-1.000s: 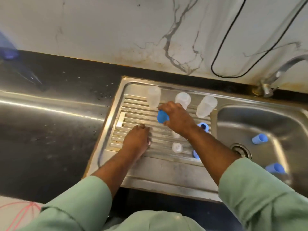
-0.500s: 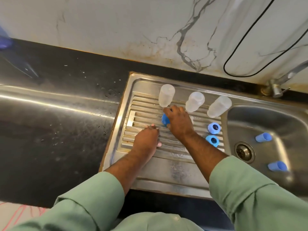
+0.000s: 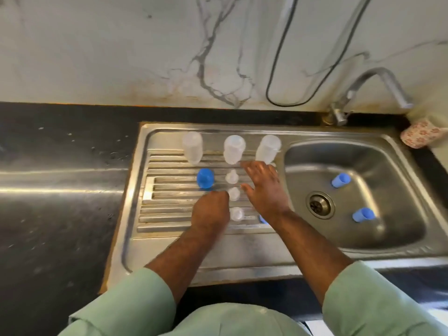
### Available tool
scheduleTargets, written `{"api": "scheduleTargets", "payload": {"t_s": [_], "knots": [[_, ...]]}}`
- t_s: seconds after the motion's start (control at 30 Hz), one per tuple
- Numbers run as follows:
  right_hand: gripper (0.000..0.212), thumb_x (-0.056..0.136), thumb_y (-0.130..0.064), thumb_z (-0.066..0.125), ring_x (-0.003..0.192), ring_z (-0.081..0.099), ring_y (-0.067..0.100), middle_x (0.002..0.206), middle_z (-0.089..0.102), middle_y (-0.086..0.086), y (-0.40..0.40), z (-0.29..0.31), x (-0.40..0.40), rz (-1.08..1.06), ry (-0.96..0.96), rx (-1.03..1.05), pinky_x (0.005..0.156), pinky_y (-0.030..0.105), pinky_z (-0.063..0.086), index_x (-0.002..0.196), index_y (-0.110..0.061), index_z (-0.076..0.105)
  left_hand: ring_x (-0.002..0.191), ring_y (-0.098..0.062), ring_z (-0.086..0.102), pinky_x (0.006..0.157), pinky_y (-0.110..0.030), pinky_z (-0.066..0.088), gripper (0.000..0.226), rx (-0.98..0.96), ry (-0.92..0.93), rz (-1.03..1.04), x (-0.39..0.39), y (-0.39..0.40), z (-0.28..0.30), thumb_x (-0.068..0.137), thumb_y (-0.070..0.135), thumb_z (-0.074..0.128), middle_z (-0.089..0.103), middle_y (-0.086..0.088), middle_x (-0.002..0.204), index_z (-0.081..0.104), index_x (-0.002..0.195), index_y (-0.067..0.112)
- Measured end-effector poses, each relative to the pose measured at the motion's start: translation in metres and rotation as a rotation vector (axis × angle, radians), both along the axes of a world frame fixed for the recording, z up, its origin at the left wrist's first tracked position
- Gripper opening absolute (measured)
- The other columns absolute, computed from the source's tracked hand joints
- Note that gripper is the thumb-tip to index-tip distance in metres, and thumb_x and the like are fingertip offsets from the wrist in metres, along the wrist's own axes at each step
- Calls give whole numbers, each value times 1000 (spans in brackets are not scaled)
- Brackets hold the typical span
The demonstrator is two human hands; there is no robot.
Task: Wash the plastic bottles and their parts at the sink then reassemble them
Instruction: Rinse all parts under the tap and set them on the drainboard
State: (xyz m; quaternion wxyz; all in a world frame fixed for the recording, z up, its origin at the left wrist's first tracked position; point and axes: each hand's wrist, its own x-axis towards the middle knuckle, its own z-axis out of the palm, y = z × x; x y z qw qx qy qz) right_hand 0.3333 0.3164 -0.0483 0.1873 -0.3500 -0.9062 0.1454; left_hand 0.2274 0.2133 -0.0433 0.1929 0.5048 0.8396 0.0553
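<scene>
i see my right hand [image 3: 263, 187] spread open over the drainboard [image 3: 169, 190], holding nothing. my left hand [image 3: 211, 209] rests there, fingers curled under; i cannot tell its grip. three clear bottles [image 3: 234, 149] stand behind a blue cap [image 3: 205, 178].

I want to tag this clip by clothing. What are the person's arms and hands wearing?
Both arms wear loose pale green sleeves: left sleeve, right sleeve, each ending short of the wrist so the forearms are bare. The left hand and right hand are bare: no gloves, rings or watch visible.
</scene>
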Motion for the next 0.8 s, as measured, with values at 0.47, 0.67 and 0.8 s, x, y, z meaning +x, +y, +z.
{"api": "scheduleTargets", "payload": {"t_s": [0.47, 0.67, 0.8], "knots": [[9, 83, -12, 61, 99, 59, 28, 96, 64, 5, 157, -53, 250, -212, -306, -298, 81, 33, 47, 88, -16, 68, 116, -31, 58, 96, -40, 50, 35, -9, -144, -225, 220, 179, -36, 93, 24, 62, 63, -9, 124, 62, 128, 17], [54, 94, -16, 50, 128, 46, 35, 152, 31, 9, 234, -113, 352, -167, -726, -529, 106, 40, 42, 145, -29, 42, 120, -32, 59, 97, -35, 49, 44, -275, -224, -166, 288, 235, -86, 91, 31, 65, 63, -9, 130, 58, 134, 26], [50, 98, -13, 40, 132, 43, 39, 156, 23, 13, 244, -141, 371, -157, -717, -621, 109, 41, 37, 146, -26, 38, 115, -30, 60, 96, -37, 51, 46, -399, -299, -36, 295, 249, -110, 91, 37, 69, 64, -11, 128, 60, 131, 18]]}}
